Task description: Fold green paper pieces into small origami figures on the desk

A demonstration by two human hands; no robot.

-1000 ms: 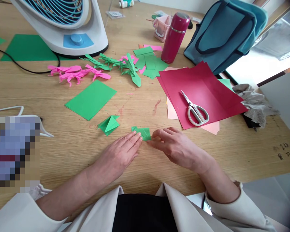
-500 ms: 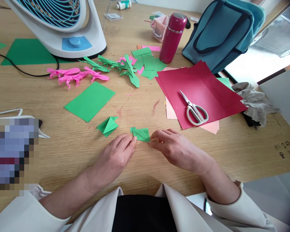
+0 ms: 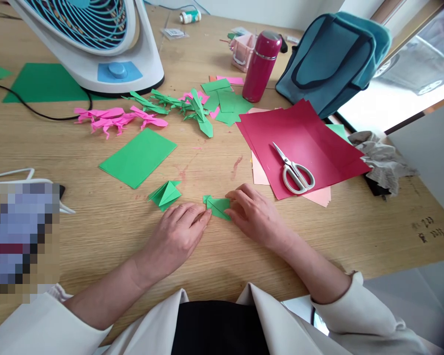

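Note:
Between my hands a small folded piece of green paper [image 3: 219, 207] lies on the wooden table. My left hand [image 3: 181, 227] rests at its left end, fingers together and the thumb and fingertips pressing its edge. At the right end my right hand [image 3: 252, 213] pinches the paper between thumb and fingers. Just beyond my left hand sits another folded green paper piece [image 3: 165, 195], standing partly open in pleats. Farther back lies a flat stack of green paper [image 3: 138, 158].
Pink folded figures [image 3: 114, 120] and green folded figures [image 3: 200, 112] lie at the back. Scissors [image 3: 298, 176] rest on dark red sheets [image 3: 320, 140] at right. Behind stand a fan [image 3: 148, 64], a magenta flask [image 3: 261, 66] and a teal bag [image 3: 329, 64]. A blurred-out object [image 3: 11, 231] is at left.
My right hand has shifted slightly left, its fingers now gripping higher on the paper's right end. The left hand stays nearly still. The camera view has turned a little.

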